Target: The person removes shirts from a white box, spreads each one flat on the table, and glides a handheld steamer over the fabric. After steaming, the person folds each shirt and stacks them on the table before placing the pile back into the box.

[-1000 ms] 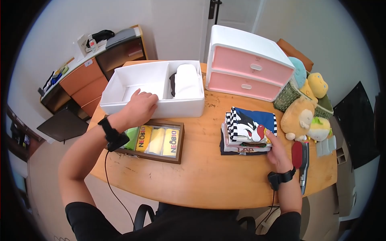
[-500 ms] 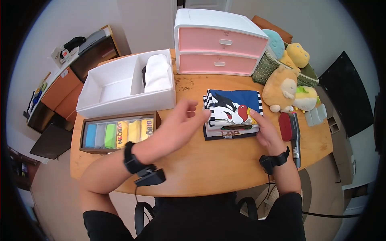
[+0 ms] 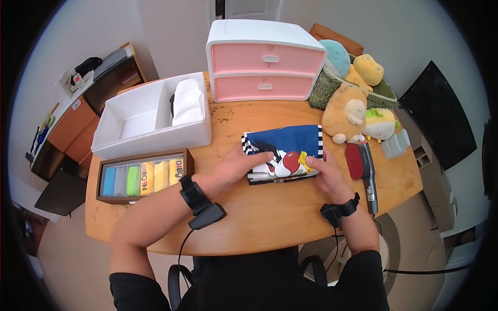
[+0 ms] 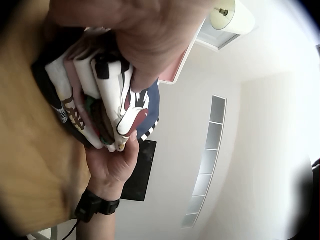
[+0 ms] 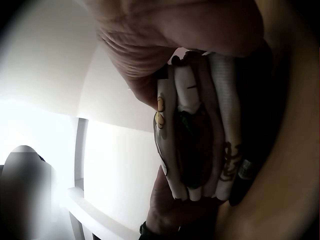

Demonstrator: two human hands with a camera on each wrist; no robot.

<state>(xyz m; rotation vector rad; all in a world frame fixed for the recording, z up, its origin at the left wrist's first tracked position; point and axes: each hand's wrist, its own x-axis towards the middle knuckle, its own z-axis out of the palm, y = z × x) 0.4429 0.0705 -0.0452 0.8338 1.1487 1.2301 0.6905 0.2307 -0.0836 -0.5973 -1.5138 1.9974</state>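
Both hands grip a stack of folded clothes (image 3: 286, 139) at the front middle of the table. Its top piece is blue and white, with a cartoon cat print and black-and-white checked trim. My left hand (image 3: 239, 165) holds the left side, thumb over the top. On the opposite side my right hand (image 3: 330, 175) does the same, its thumb on the print. The wrist views show several folded layers (image 4: 75, 82) squeezed between the hands, white, pink and dark ones among them. Fingers beneath the stack are mostly hidden.
A white two-compartment box (image 3: 155, 140) with white cloth in its right part stands back left. Before it lies a brown case (image 3: 191, 165) of coloured rolls. Pink-drawer unit (image 3: 259, 65) behind; plush toys (image 3: 346, 114), a woven basket (image 3: 321, 88) and a red-and-grey brush-like device (image 3: 365, 171) at right.
My left hand has left the white box, crossed rightward and taken hold of the stack's left side. My right hand stays at the right side. The head view has shifted.
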